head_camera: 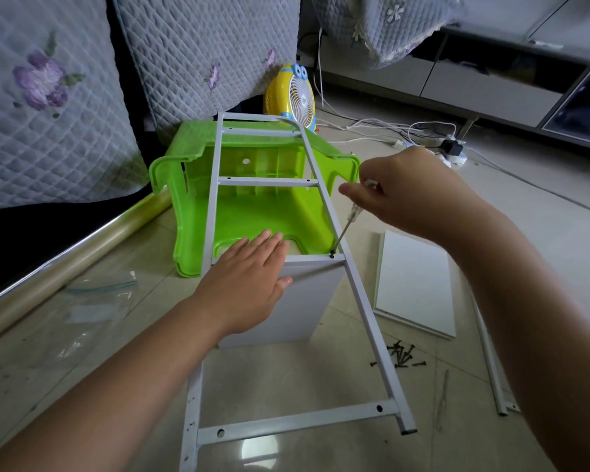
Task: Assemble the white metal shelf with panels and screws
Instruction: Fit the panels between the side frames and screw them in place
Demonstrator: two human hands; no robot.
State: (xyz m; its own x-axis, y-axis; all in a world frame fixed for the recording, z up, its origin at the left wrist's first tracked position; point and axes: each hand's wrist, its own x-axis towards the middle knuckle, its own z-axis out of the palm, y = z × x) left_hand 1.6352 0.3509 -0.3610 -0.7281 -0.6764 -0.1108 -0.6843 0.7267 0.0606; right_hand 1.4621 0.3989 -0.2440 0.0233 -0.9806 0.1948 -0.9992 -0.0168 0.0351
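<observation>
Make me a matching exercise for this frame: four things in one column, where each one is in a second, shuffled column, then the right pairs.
Things:
1. screwdriver
2. loose screws
3. spare white panel
4. green plastic stool

Places:
A. on its side, under the frame's far end
B. flat on the floor, right of the frame
C. in the right hand, tip at a screw
D. heaped on the floor near the frame's right rail

Pairs: 1-C, 2-D, 3-B, 4-A

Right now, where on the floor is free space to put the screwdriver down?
Bare tile lies inside the white frame, between the upright panel and the lower crossbar. More open floor lies right of the spare panel, toward the cabinet. It is crowded around the loose screws and by the plastic bags on the left.
</observation>
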